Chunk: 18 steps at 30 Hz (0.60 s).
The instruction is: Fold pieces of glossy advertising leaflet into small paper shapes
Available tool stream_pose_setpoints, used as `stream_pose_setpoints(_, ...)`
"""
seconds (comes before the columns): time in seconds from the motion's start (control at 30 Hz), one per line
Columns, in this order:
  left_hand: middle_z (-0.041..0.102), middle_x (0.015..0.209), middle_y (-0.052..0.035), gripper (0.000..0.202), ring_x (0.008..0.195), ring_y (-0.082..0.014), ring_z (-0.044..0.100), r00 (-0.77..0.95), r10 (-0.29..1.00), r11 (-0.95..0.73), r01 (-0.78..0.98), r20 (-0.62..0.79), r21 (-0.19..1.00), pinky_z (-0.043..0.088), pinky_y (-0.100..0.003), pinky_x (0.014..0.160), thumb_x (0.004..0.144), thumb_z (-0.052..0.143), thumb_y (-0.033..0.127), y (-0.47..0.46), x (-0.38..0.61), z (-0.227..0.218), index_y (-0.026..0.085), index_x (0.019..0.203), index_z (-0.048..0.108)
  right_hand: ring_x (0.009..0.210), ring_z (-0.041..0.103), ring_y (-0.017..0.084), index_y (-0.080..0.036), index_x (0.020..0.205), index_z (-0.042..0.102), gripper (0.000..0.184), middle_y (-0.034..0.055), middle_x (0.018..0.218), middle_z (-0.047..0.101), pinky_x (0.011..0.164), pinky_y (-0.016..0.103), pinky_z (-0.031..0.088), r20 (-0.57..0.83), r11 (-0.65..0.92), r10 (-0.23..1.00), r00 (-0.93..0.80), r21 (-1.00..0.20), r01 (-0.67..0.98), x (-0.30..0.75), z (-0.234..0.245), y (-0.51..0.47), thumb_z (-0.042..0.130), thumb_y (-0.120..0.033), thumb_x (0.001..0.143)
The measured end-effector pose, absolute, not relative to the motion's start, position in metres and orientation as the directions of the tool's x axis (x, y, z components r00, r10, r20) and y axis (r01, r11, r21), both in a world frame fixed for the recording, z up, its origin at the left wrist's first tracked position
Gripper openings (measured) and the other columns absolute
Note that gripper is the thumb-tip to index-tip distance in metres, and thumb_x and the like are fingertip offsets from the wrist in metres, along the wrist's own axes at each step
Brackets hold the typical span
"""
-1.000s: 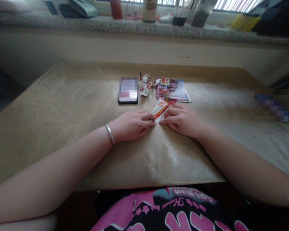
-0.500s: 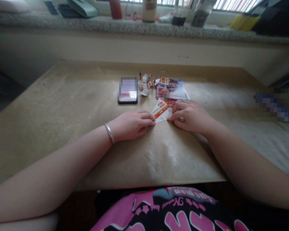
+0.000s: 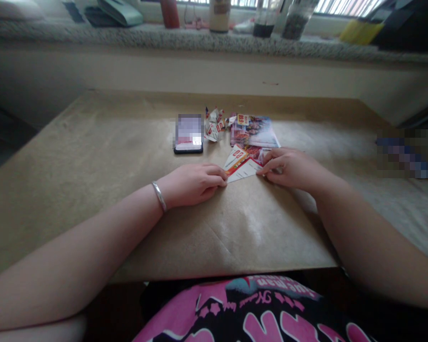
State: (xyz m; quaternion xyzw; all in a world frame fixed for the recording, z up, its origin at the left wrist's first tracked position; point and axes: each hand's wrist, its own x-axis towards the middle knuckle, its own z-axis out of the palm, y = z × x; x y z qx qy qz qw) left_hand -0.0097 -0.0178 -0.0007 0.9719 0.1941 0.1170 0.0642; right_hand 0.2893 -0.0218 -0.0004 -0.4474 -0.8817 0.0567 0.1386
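Note:
A partly folded printed paper sheet [image 3: 243, 169], white with red and orange print, lies on the table between my hands. My left hand [image 3: 205, 183], with a silver bangle at the wrist, has its fingers together on the sheet's near left corner. At the right end of the same near edge, my right hand [image 3: 288, 168] pinches the paper between thumb and fingers. Beyond it lies a stack of colourful printed leaflets [image 3: 262, 133]. A folded paper piece [image 3: 214, 126] with red and white print stands left of the stack.
A phone [image 3: 189, 135] lies left of the folded piece, its screen blurred out. Bottles and jars [image 3: 219, 16] stand on the speckled stone sill [image 3: 185, 40] behind the table [image 3: 110, 137]. A blurred-out flat item [image 3: 410, 154] is at the far right.
My right hand has slid to the right along the paper's near edge, and more of the white part shows. My left hand has stayed nearly still at its corner.

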Motion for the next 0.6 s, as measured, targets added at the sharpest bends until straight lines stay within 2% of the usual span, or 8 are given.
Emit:
stream_pose_setpoints(0.2,0.069,0.113,-0.0065,0.025,0.103,-0.0183,0.066,0.896,0.411,-0.906,0.38,0.167,0.187,0.053,-0.03,0.09,0.088,0.049,0.017,-0.018,-0.014,0.005,0.02,0.1,0.071,0.082,0.065,0.017,-0.027,0.088,0.079,0.024,0.0032,0.098,0.072,0.078,0.03,0.052,0.151,0.563,0.826,-0.543,-0.262,0.784,0.295,-0.001,-0.019,0.06,-0.017,0.077)
stream_pose_setpoints(0.43,0.07,0.111,-0.004,0.025,0.102,-0.0165,0.065,0.889,0.435,-0.885,0.395,0.139,0.244,0.052,-0.028,0.092,0.088,0.049,0.019,-0.017,-0.019,0.01,0.022,0.097,0.072,0.08,0.065,0.016,-0.027,0.088,0.079,0.025,0.0024,0.095,0.071,0.076,0.029,0.051,0.13,0.565,0.823,-0.553,-0.283,0.775,0.302,-0.001,-0.016,0.058,-0.019,0.079)
stream_pose_setpoints(0.6,0.07,0.113,-0.0039,0.024,0.103,-0.0166,0.065,0.896,0.429,-0.88,0.386,0.113,0.277,0.05,-0.028,0.094,0.085,0.051,0.016,-0.017,-0.02,0.013,0.022,0.095,0.072,0.079,0.065,0.017,-0.026,0.088,0.079,0.024,0.0027,0.094,0.072,0.076,0.03,0.051,0.107,0.569,0.821,-0.561,-0.239,0.787,0.304,0.001,-0.016,0.058,-0.019,0.078)
